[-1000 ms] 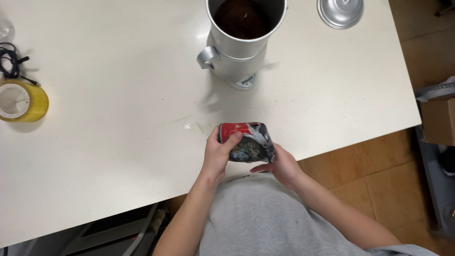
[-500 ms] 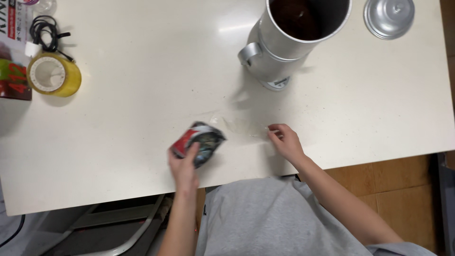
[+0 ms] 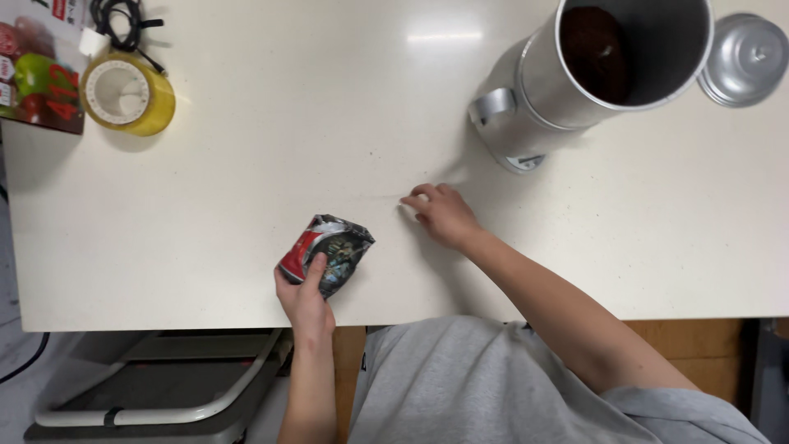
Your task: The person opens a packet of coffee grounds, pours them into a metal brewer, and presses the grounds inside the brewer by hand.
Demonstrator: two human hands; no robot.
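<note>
My left hand grips a small crumpled foil packet, red and dark, near the front edge of the white table. My right hand rests on the tabletop to the right of the packet, fingers loosely curled, holding nothing. Beyond it stands a tall silver metal pot with a side handle, lid off and dark contents inside. Its round silver lid lies to the right of the pot.
A roll of yellow tape sits at the far left, with a black cable behind it and a printed box with fruit pictures at the left edge. A grey step stool stands below the table's front edge.
Both hands held the packet a second ago. My right hand let go and now rests on the table, while my left hand carried the packet to the left.
</note>
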